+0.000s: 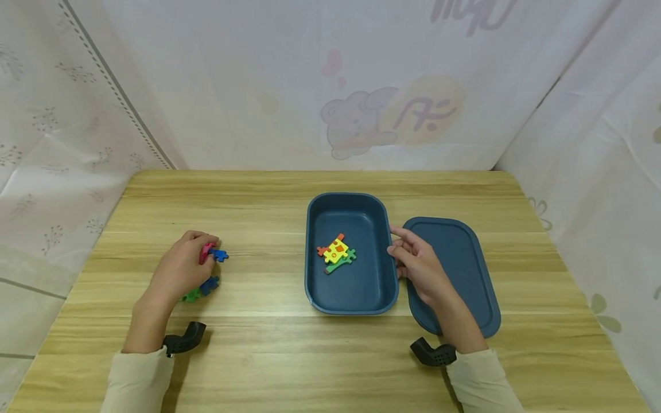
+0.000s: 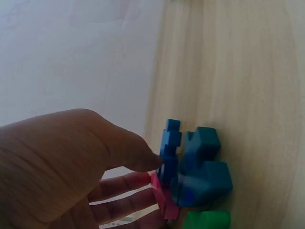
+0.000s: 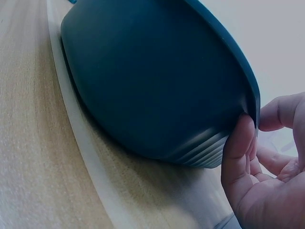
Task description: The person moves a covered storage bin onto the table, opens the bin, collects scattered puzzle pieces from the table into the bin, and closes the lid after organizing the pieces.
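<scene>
My left hand (image 1: 182, 267) pinches pink (image 1: 206, 251) and blue (image 1: 219, 255) puzzle pieces between thumb and fingers, at the left of the table. Close below it lie another blue puzzle piece (image 1: 209, 285) and a green one (image 1: 191, 295). The left wrist view shows the thumb against the held blue piece (image 2: 169, 162), with the pink one (image 2: 164, 198) by the fingers. At the middle, my right hand (image 1: 420, 267) holds the right rim of an open dark blue box (image 1: 351, 301); the right wrist view shows fingertips at the box's rim (image 3: 238, 52). Yellow, orange and green puzzle pieces (image 1: 337, 251) lie inside.
A flat dark blue lid (image 1: 459, 258) lies right of the box, partly beneath the right hand and forearm. The wooden table (image 1: 268, 355) meets a printed curtain (image 1: 248, 86) along its back edge. Each wrist carries a black camera mount (image 1: 186, 338).
</scene>
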The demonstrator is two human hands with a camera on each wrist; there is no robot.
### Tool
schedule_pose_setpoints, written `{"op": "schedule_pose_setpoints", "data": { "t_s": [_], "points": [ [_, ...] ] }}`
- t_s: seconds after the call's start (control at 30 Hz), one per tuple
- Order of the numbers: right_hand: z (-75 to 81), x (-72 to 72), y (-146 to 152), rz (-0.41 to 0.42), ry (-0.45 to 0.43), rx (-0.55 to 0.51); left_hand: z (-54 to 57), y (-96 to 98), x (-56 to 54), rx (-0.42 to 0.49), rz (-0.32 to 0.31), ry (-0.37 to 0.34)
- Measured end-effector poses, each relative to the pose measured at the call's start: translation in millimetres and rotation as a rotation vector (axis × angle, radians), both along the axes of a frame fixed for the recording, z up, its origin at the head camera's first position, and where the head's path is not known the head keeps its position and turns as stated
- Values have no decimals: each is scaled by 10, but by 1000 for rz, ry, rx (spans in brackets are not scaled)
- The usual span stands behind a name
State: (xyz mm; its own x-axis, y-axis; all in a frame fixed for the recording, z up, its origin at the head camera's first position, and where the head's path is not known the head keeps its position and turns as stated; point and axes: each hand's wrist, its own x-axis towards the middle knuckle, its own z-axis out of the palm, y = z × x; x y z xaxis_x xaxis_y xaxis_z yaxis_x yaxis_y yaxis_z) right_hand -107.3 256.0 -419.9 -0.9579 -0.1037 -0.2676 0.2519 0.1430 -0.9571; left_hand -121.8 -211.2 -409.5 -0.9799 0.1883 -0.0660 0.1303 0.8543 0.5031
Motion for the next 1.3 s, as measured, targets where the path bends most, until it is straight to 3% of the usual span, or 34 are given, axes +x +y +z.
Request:
{"op": "schedule_pose_setpoints", "data": {
  "t_s": [0.4, 0.8, 1.3],
  "points": [
    [-6, -3, 7, 10, -1, 3, -25, 13, -37, -22, -5, -3],
    [0, 2, 0, 5, -1, -1, -71, 27, -34, -20, -1, 84],
    [16, 2, 2, 6, -2, 1, -60, 43, -16, -11, 19, 77]
  ]
}}
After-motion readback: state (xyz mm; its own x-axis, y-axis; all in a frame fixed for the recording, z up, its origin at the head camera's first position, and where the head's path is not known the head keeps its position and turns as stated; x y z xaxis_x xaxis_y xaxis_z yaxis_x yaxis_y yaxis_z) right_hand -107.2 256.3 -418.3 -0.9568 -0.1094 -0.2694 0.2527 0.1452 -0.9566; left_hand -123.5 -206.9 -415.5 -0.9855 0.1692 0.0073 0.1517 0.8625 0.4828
